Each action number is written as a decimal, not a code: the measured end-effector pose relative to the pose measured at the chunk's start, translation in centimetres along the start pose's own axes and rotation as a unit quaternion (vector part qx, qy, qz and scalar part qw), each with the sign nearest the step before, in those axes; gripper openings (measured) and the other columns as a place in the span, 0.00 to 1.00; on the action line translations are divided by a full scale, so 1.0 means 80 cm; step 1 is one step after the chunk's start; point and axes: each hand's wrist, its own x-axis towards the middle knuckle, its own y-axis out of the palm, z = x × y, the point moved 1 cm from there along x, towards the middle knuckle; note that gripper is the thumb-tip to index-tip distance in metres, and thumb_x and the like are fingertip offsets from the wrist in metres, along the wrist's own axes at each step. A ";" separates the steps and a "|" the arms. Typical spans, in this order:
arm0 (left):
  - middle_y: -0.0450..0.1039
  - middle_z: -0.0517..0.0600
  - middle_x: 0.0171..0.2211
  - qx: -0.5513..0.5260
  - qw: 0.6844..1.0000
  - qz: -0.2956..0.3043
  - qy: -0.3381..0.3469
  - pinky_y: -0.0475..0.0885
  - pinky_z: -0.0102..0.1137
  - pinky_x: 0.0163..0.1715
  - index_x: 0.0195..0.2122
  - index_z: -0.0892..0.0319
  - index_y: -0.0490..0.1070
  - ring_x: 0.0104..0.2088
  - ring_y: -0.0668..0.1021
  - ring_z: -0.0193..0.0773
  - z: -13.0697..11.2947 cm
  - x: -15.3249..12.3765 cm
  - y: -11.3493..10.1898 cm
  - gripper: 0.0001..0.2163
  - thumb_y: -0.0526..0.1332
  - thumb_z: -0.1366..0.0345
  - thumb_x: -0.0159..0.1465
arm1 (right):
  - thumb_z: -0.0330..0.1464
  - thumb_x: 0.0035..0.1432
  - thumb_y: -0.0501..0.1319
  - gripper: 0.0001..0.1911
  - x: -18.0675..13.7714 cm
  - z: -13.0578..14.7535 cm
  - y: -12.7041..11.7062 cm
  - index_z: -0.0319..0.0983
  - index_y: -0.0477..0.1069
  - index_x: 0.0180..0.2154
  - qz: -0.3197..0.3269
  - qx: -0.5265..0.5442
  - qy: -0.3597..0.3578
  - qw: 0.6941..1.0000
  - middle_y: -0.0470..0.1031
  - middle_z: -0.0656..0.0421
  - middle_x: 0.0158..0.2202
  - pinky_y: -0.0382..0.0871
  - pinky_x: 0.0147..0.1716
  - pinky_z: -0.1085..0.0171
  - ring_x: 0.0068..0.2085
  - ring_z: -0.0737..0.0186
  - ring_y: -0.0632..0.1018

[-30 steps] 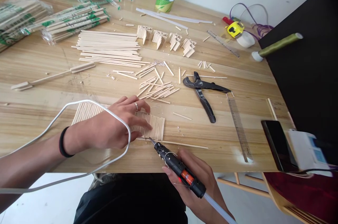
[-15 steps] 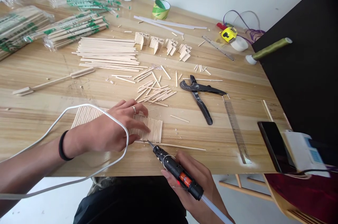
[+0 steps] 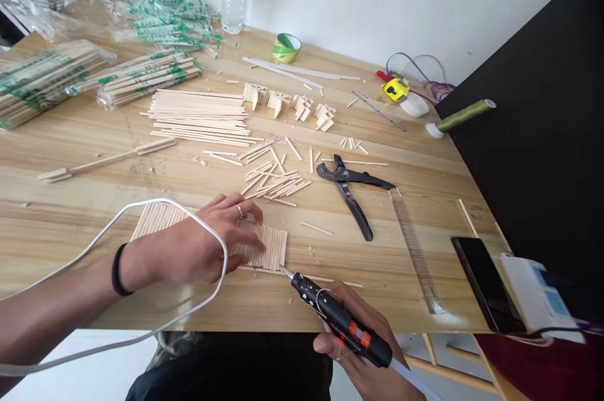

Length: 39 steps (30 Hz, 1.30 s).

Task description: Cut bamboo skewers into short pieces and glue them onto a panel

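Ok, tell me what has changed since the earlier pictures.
The right hand has moved the glue gun rightward along the near edge of the stick mat, its tip now by the mat's near right corner. The camera has tilted up, showing more of the bottle. Nothing was taken hold of or let go. The left hand stays on the mat; the pliers lie as before.

Wood-grain tabletop (image 3: 368, 300): wooden-stick panel (image 3: 275, 248) beneath left fingers (image 3: 248, 238); short cut sticks (image 3: 285, 186) just beyond fingers; longer sticks (image 3: 198, 112) farther past; black cutters (image 3: 340, 175), clear ruler (image 3: 416, 257), smartphone (image 3: 486, 284) off to fingers' right.
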 end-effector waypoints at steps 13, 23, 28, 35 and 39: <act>0.73 0.56 0.53 -0.023 0.999 -0.015 0.018 0.64 0.46 0.62 0.44 0.54 0.81 0.58 0.73 0.51 0.000 -0.002 -0.005 0.06 0.66 0.68 0.68 | 0.46 0.65 0.68 0.17 0.001 -0.010 -0.011 0.42 0.76 0.30 -0.060 -0.020 0.020 0.998 0.75 0.57 0.29 0.75 0.32 0.63 0.32 0.56 0.78; 0.73 0.56 0.52 -0.021 0.999 -0.038 0.018 0.67 0.44 0.60 0.42 0.55 0.80 0.56 0.75 0.49 -0.001 -0.003 -0.005 0.06 0.62 0.69 0.71 | 0.47 0.64 0.68 0.20 0.012 0.001 -0.014 0.43 0.69 0.26 -0.102 -0.005 0.036 0.994 0.69 0.62 0.25 0.71 0.29 0.65 0.28 0.60 0.74; 0.72 0.55 0.51 -0.020 0.999 -0.045 0.006 0.69 0.43 0.57 0.40 0.57 0.78 0.53 0.75 0.48 -0.002 -0.002 -0.007 0.07 0.60 0.69 0.72 | 0.50 0.61 0.69 0.19 0.011 -0.002 -0.021 0.42 0.75 0.30 -0.115 0.019 0.068 0.991 0.76 0.59 0.30 0.75 0.32 0.65 0.32 0.58 0.79; 0.73 0.56 0.49 -0.012 0.998 -0.064 0.019 0.72 0.41 0.53 0.42 0.58 0.79 0.48 0.76 0.46 0.002 0.001 -0.003 0.09 0.58 0.69 0.73 | 0.52 0.56 0.73 0.24 -0.014 -0.045 0.008 0.44 0.83 0.48 -0.134 -0.040 0.017 0.990 0.84 0.51 0.48 0.83 0.51 0.55 0.51 0.45 0.84; 0.73 0.56 0.49 -0.007 0.996 -0.084 0.031 0.71 0.39 0.51 0.44 0.57 0.79 0.46 0.76 0.44 0.007 0.000 0.002 0.07 0.60 0.70 0.73 | 0.52 0.60 0.71 0.24 -0.017 -0.052 0.026 0.48 0.82 0.53 -0.118 -0.063 -0.008 0.991 0.83 0.50 0.54 0.82 0.53 0.52 0.55 0.43 0.83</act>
